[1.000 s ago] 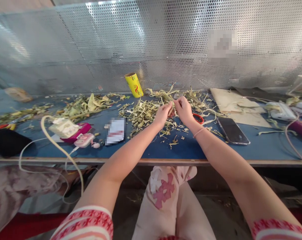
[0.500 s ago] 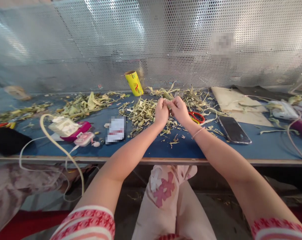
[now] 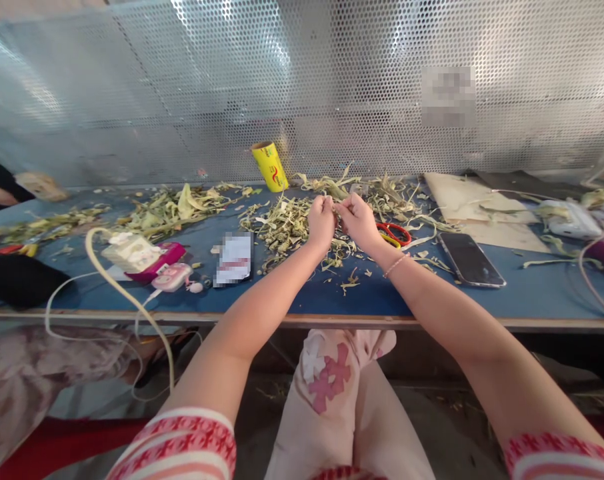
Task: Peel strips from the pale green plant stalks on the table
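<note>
Both hands meet over a heap of dried, pale green plant pieces point(image 3: 285, 230) on the blue table point(image 3: 352, 293). My left hand point(image 3: 323, 223) is closed, its fingertips pinched together close to those of the other hand. My right hand point(image 3: 358, 221) is likewise closed in a pinch, with a thin bracelet on the wrist. Whatever lies between the fingertips is too small and too hidden to name. Just right of my right hand lie scissors with red and yellow handles point(image 3: 396, 235), partly hidden by leafy scraps.
Behind stands a yellow cardboard tube point(image 3: 270, 167) against a perforated metal panel point(image 3: 302, 87). A dark phone point(image 3: 471, 260) lies right, another phone point(image 3: 235, 260) left. A charger with cables point(image 3: 149, 257) and a leaf pile point(image 3: 177, 207) are further left. Brown paper point(image 3: 482, 207) lies back right.
My hands stay pinched together at nearly the same spot. A co-worker's dark sleeve and arm have come into view at the far left. The view has shifted slightly.
</note>
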Motion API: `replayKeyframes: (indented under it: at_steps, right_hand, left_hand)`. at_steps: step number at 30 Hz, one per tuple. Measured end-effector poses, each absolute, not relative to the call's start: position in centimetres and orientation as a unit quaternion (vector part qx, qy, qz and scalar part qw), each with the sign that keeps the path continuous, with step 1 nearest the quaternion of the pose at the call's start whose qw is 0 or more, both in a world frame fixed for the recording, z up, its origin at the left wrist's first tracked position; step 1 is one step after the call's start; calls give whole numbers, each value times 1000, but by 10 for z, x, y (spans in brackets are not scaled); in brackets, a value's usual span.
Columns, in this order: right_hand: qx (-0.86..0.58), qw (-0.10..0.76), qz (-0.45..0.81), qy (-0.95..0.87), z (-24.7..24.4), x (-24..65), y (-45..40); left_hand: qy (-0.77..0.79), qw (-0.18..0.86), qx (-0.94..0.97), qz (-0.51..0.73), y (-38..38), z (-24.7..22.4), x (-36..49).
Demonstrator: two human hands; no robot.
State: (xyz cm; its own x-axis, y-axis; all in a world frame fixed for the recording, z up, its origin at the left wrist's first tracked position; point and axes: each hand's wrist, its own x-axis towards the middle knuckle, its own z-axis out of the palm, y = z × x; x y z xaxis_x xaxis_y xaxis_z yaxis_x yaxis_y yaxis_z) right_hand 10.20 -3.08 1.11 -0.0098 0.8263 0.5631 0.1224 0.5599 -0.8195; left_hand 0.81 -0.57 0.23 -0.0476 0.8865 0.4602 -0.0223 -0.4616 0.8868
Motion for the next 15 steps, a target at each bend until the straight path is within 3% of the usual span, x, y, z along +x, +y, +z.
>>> replayKeyframes:
  at_steps: [9,15]
  right_hand:
    - [-383,603,394,-578,10,110,-28]
    - [-389,629,313,-596,11,119,-22]
  left_hand:
    - [308,358,651,595,-21,15,-4]
    - [286,422,668,542,-17,11,-1]
